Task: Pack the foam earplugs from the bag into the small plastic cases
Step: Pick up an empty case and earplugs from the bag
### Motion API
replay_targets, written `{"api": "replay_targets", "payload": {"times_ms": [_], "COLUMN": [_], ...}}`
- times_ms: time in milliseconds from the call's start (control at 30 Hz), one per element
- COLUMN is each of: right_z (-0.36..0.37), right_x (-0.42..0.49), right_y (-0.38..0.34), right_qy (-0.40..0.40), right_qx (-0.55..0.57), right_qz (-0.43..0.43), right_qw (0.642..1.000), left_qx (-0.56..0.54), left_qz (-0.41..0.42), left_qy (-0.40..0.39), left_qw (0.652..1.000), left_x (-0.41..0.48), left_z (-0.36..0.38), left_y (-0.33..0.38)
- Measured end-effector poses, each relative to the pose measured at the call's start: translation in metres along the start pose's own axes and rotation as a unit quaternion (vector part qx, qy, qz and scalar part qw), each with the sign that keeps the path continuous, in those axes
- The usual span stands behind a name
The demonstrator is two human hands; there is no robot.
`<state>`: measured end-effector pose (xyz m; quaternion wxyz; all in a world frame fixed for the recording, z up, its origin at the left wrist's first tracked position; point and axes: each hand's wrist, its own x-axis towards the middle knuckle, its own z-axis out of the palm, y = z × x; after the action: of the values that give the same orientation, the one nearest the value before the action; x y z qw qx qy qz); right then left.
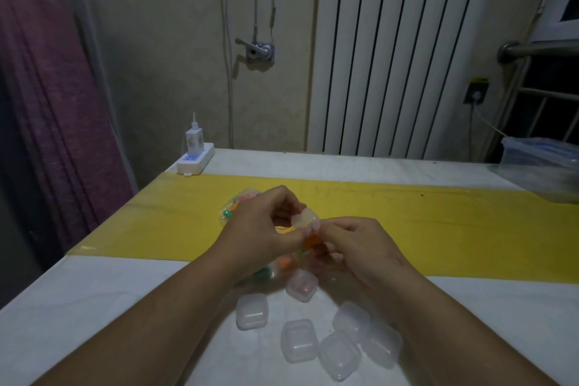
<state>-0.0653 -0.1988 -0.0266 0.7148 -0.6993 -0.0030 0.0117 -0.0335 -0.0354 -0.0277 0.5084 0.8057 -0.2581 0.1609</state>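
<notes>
My left hand [266, 226] holds a small clear plastic case [305, 219] with its lid up, above the yellow strip of the table. My right hand [351, 244] pinches an orange foam earplug [311, 242] at the case's lower edge. The clear bag of coloured earplugs [233, 208] lies behind my left hand, mostly hidden. Below my hands a shut case with something pinkish inside [301, 285] rests on the white table. Several shut clear cases [252, 312] [299, 340] [351, 320] lie nearer me. An orange earplug [285, 263] and a green one [261, 274] show under my left wrist.
A white power strip with a charger [195, 157] sits at the table's far left corner. A clear plastic box [539, 163] stands at the far right edge. A radiator [407, 50] and a wall are behind the table; a purple curtain [47, 103] hangs at left.
</notes>
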Motion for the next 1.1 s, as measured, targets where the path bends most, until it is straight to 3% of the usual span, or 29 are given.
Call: {"api": "replay_targets", "payload": {"times_ms": [200, 333, 433, 567, 700, 800, 900, 1100], "right_z": [0.001, 0.001, 0.002, -0.001, -0.006, -0.011, -0.016, -0.003], "right_x": [0.001, 0.002, -0.001, 0.002, 0.004, 0.008, 0.008, 0.006], "right_y": [0.000, 0.002, -0.001, 0.001, 0.000, -0.001, -0.005, 0.001], "right_qy": [0.018, 0.045, 0.036, 0.048, 0.053, 0.099, 0.159, 0.138], "right_qx": [-0.031, -0.016, -0.007, -0.012, -0.009, 0.004, -0.056, -0.186], "right_qz": [-0.014, -0.009, -0.007, -0.005, -0.015, -0.057, -0.151, -0.213], "right_qw": [0.999, 0.999, 0.999, 0.999, 0.998, 0.993, 0.974, 0.949], "left_qx": [0.023, 0.004, -0.082, -0.113, -0.039, -0.012, -0.002, -0.007], "left_qz": [0.017, -0.023, -0.080, -0.136, -0.116, -0.115, -0.118, -0.119], "left_qy": [-0.004, 0.063, 0.027, -0.019, -0.038, -0.024, -0.006, -0.003], "left_qw": [1.000, 0.998, 0.993, 0.984, 0.992, 0.993, 0.993, 0.993], "left_x": [-0.001, 0.004, 0.003, 0.002, 0.002, 0.003, 0.004, 0.003], "left_z": [0.003, 0.001, -0.003, -0.007, -0.005, -0.004, -0.003, -0.001], "left_y": [0.001, 0.005, 0.007, 0.008, 0.001, -0.001, -0.001, 0.002]}}
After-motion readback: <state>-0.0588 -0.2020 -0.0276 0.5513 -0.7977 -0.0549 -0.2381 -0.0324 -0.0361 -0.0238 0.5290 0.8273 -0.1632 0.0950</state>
